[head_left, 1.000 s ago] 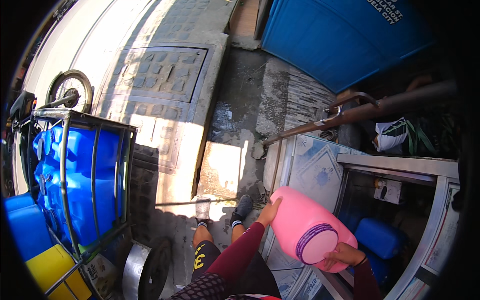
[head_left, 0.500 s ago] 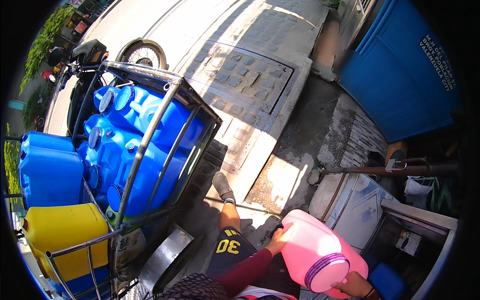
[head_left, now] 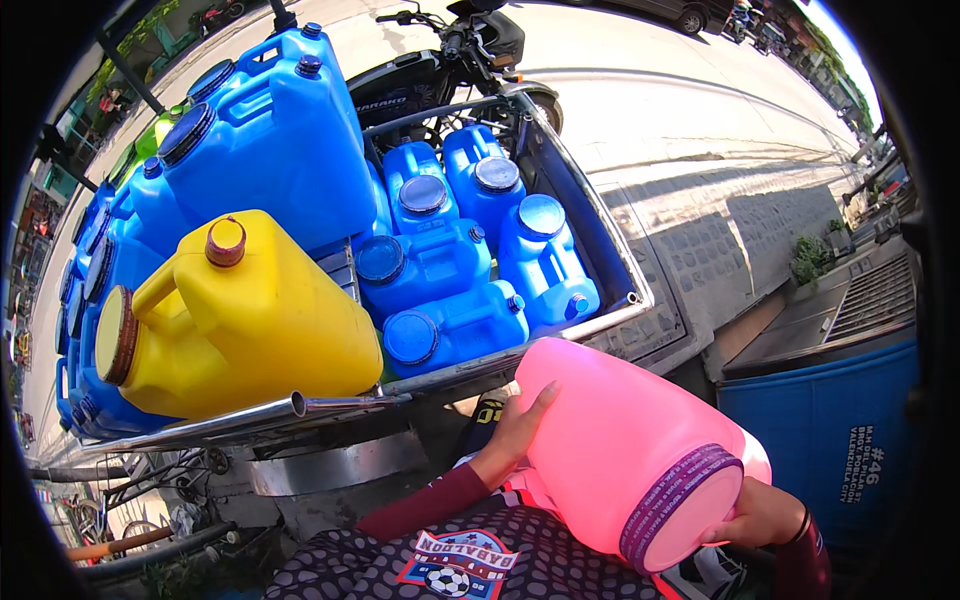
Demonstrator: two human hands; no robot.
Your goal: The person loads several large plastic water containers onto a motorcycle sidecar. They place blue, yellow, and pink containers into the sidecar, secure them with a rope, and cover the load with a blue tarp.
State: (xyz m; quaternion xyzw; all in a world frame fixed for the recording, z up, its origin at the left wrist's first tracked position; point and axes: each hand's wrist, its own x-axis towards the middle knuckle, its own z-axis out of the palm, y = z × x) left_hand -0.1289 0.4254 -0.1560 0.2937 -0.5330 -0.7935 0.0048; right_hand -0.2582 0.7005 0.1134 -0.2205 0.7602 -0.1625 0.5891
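Wearing a dark dotted top (head_left: 350, 560) with maroon sleeves (head_left: 425, 502) and a shield-shaped crest (head_left: 455, 563) showing a football. Holding a large pink container (head_left: 625, 440) at a tilt in front of the torso, with the round lid (head_left: 695, 520), ringed by a purple band, turned toward the lower right. Supporting the upper left of the pink container with the left hand (head_left: 518, 428), laid along the wall, one digit stretched out over the pink surface; cannot tell how the remaining fingers sit, hidden by the container. Bracing the lidded end with the right hand (head_left: 758, 515), digits bent and pressed against the edge of the lid; cannot see the far fingertips. Below the cart, to the left of the pink container, catching light on a curved metal band (head_left: 340, 462). Just past the hands, facing a metal-framed cart (head_left: 600, 308) loaded with jugs: at the near left, a yellow jug (head_left: 275, 320) with a brownish-red cap and a large side lid; in the right-hand part, several smaller blue jugs (head_left: 455, 335) packed close together; behind the yellow jug, a big blue jug (head_left: 285, 150). Off to the right, past a blue panel (head_left: 800, 410), toward a green plant (head_left: 808, 262). Beyond the cart, looking onto a black motorcycle (head_left: 400, 82), then the sunlit road (head_left: 640, 105), with a dark vehicle (head_left: 672, 10) at the far edge.
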